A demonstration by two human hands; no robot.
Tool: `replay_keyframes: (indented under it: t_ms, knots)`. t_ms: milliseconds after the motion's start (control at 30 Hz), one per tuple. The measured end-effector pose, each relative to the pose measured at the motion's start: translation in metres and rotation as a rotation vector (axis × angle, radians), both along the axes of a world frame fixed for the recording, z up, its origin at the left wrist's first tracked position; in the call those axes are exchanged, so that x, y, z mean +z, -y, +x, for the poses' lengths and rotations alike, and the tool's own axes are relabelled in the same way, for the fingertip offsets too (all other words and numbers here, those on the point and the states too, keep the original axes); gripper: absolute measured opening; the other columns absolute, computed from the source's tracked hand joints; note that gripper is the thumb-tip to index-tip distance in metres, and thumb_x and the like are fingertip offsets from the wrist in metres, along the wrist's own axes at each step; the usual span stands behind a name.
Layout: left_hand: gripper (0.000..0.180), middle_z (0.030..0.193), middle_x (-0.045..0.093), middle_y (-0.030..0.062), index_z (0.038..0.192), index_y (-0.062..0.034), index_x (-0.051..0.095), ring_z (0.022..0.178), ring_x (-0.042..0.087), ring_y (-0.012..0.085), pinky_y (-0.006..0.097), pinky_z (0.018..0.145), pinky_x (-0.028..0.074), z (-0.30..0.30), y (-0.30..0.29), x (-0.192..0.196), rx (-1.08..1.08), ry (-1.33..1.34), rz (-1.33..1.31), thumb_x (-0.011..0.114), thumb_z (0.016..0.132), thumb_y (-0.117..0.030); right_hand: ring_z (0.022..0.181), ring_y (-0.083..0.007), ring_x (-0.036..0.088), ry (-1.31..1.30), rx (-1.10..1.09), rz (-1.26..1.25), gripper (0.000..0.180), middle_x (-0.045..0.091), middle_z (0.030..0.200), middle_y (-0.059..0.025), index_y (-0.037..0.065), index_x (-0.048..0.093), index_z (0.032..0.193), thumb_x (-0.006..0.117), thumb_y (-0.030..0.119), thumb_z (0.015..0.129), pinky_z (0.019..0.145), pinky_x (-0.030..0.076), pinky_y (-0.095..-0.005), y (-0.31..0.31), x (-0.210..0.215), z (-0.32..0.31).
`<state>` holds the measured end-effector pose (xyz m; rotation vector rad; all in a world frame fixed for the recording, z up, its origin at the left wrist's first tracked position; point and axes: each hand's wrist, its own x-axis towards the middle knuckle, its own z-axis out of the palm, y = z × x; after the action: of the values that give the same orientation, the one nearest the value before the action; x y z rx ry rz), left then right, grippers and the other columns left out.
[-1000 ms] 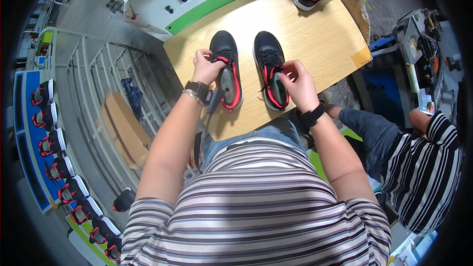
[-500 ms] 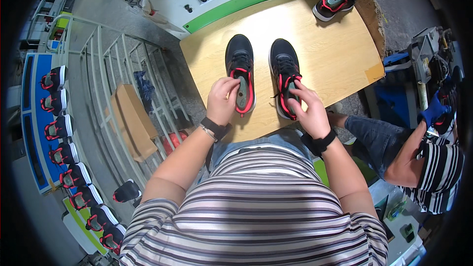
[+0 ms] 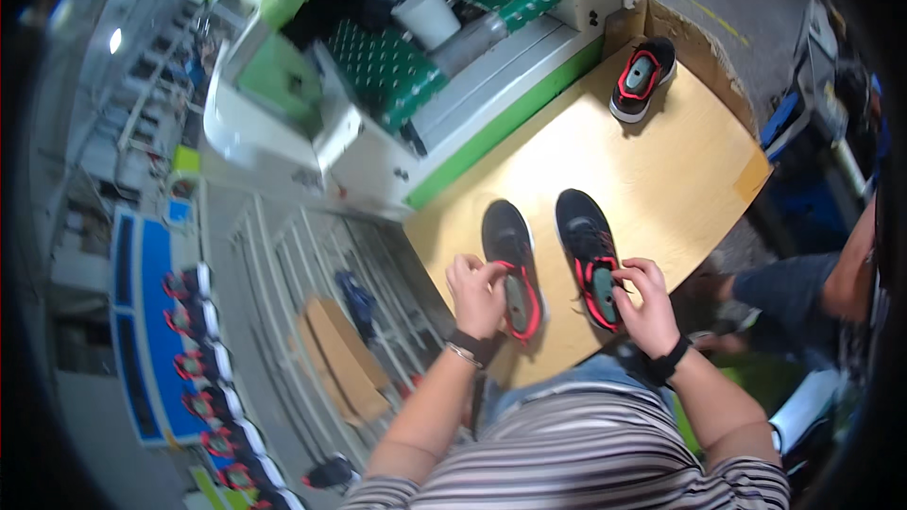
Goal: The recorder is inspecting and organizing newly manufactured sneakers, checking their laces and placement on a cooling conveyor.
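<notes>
Two black sneakers with red-pink collar lining and grey insoles lie side by side on a light wooden board (image 3: 680, 179), toes pointing away from me. My left hand (image 3: 478, 297) pinches the left edge of the collar on the left sneaker (image 3: 507, 231), thumb and index finger together. At the right sneaker (image 3: 581, 219), the bent thumb and fingers of my right hand (image 3: 648, 307) grip the right side of its opening. Both shoes rest on the board. Slight blur hides the exact fingertip contact.
A third sneaker (image 3: 642, 80) stands at the board's far right, beside a cardboard edge (image 3: 713, 71). Beyond the board is a machine with a green dotted belt (image 3: 392, 80). Leftward are a metal rack, a cardboard box (image 3: 340, 359) and a row of sneakers. Another person's leg (image 3: 784, 293) is at right.
My view has swung up and left, so the board and shoes appear lower and further right, and more of the machine shows. Both hands stay at the same two sneakers.
</notes>
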<state>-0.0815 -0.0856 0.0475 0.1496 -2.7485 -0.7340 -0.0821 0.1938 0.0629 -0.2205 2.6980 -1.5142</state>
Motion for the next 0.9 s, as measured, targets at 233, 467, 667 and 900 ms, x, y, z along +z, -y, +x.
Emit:
replay_keyframes:
  t_ms: [233, 467, 667, 900]
  knots:
    - [0.034, 0.096, 0.050, 0.0105, 0.108, -0.0043, 0.049, 0.092, 0.056, 0.0245, 0.035, 0.082, 0.047, -0.028, 0.014, -0.021, 0.155, 0.137, 0.333, 0.068, 0.080, 0.000, 0.117, -0.0378, 0.048, 0.093, -0.081, -0.157, 0.038, 0.049, 0.125, -0.0175, 0.004, 0.058, 0.114, 0.071, 0.004, 0.078, 0.100, 0.042, -0.0421, 0.017, -0.028, 0.000]
    - [0.036, 0.115, 0.046, 0.0063, 0.127, -0.0054, 0.052, 0.101, 0.052, 0.0174, 0.030, 0.089, 0.046, -0.010, 0.021, -0.026, -0.110, 0.377, 0.407, 0.058, 0.092, 0.001, 0.124, -0.0415, 0.044, -0.137, -0.081, 0.042, 0.046, 0.046, 0.134, -0.0211, 0.005, 0.059, 0.122, 0.074, 0.017, 0.081, 0.103, 0.040, -0.0457, 0.020, -0.031, -0.005]
    - [0.073, 0.133, 0.040, 0.0129, 0.149, -0.0040, 0.029, 0.123, 0.042, 0.0237, 0.034, 0.107, 0.035, 0.017, -0.016, -0.019, -0.088, 0.315, 0.598, 0.069, 0.088, -0.011, 0.128, -0.0419, 0.042, 0.042, -0.030, 0.018, 0.045, 0.042, 0.142, -0.0231, 0.005, 0.059, 0.124, 0.072, 0.017, 0.083, 0.106, 0.039, -0.0458, 0.019, -0.031, -0.002]
    - [0.094, 0.146, 0.026, 0.0250, 0.150, -0.0011, 0.017, 0.138, 0.028, 0.0417, 0.047, 0.117, 0.024, 0.026, -0.040, -0.043, 0.061, 0.186, 0.371, 0.075, 0.076, -0.009, 0.131, -0.0411, 0.041, 0.150, -0.119, -0.068, 0.063, 0.041, 0.143, -0.0240, 0.005, 0.047, 0.138, 0.074, 0.013, 0.082, 0.110, 0.036, -0.0442, 0.009, -0.024, 0.015]
